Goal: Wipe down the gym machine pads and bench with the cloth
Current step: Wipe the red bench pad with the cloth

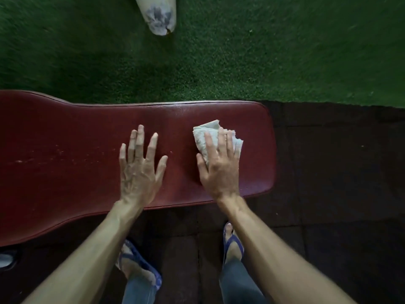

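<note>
1. Right hand [219,165], fingers flat, presses the cloth [211,139] onto the bench [65,161], right of centre.
2. Left hand [139,170] lies spread and empty beside it.
3. Judging by pale specks at the left, that stretch looks unwiped; machine pads are out of view.
4. Green turf [285,51] above, dark mats [328,183] lower right.

No text, label, brand, number or sign can be read anywhere here. The red bench [87,150] carries only pale scuffs and specks left of its middle (wear, not lettering). Beyond the bench's far edge, the pale bag [158,16] on the green turf [285,51] shows a dark bluish blotch too blurred to tell as print.
</note>
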Demonstrator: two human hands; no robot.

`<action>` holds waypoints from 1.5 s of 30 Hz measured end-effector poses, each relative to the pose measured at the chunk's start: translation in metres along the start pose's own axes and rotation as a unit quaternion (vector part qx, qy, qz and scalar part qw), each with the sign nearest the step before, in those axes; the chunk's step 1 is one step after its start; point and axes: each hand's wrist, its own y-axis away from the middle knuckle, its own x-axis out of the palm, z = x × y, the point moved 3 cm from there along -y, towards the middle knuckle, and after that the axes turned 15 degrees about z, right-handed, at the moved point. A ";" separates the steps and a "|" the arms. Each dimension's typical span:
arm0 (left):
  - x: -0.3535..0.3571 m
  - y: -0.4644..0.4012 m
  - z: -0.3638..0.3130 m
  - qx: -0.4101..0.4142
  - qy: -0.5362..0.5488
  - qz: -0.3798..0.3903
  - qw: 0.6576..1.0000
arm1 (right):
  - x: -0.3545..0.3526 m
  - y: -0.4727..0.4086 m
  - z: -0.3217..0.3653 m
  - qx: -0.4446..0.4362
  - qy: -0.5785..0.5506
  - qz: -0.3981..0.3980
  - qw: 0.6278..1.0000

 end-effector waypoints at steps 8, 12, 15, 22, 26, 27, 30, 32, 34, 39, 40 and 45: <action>0.010 -0.004 0.007 -0.020 0.007 -0.004 1.000 | -0.012 0.049 -0.069 -0.028 0.082 0.014 0.996; 0.011 -0.006 0.006 -0.024 0.007 -0.003 1.000 | -0.037 -0.044 -0.080 0.074 0.062 -0.043 0.994; 0.013 -0.007 0.006 -0.026 0.005 -0.004 1.000 | -0.028 -0.097 -0.018 0.102 0.059 -0.106 0.987; 0.012 -0.006 0.007 -0.020 0.006 -0.018 1.000 | 0.011 0.027 0.006 -0.124 0.076 0.012 0.989; 0.013 -0.007 0.006 -0.021 0.012 -0.018 1.000 | -0.022 0.032 -0.085 -0.074 0.130 0.013 0.989; 0.013 -0.007 0.007 -0.023 0.012 -0.019 0.999 | -0.030 0.015 -0.098 -0.039 0.114 0.006 0.993; 0.013 -0.007 0.007 -0.024 0.005 -0.018 1.000 | -0.042 -0.059 -0.087 0.107 0.057 -0.083 0.989; 0.014 -0.007 0.007 -0.026 0.002 -0.016 1.000 | -0.036 -0.094 -0.045 0.153 0.042 -0.141 0.977; 0.014 -0.007 0.006 -0.026 0.000 -0.019 0.999 | -0.019 -0.093 0.003 0.098 0.036 -0.124 0.987; 0.013 -0.006 0.007 -0.017 0.014 -0.023 1.000 | 0.013 0.021 0.022 -0.099 0.042 -0.011 0.994; 0.013 -0.006 0.007 -0.018 0.016 -0.023 0.999 | 0.013 0.041 0.002 -0.100 0.054 -0.003 0.994; 0.014 -0.007 0.007 -0.023 0.010 -0.022 0.999 | -0.025 0.047 -0.109 0.010 0.099 -0.020 0.995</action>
